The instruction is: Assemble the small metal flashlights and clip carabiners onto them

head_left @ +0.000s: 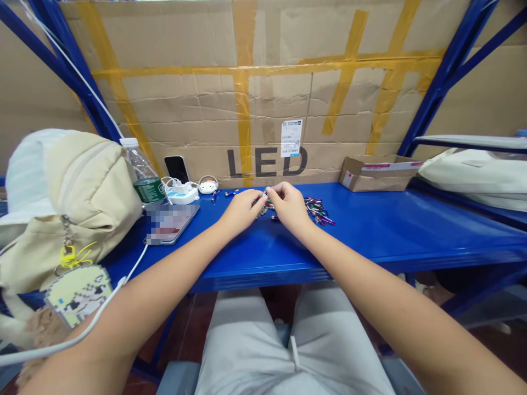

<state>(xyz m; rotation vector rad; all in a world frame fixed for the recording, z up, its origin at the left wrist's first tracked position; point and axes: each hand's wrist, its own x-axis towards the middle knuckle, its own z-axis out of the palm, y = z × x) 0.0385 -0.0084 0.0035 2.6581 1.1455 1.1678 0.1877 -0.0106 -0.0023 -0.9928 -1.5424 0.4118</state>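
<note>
Just left of a pile of colourful metallic pieces (319, 211) on a blue tabletop (391, 225), a seated person's left hand (242, 208) and right hand (290, 208) meet, pinching between them a small silvery piece (265, 193), its details too tiny to tell. Small round bits (263, 210) lie under the hands, also left of the pile. Behind the pile and to its right sits an open cardboard box (366, 180), its inside mostly hidden by the front wall. Well to the left of the pile, a capped plastic bottle (148, 190) stands against a bulging cream bag (90, 181); the bag's contents are hidden. Open room stretches rightward from the pile, while the table's front edge (263, 280) runs on the person's side of it, beneath the forearms.
</note>
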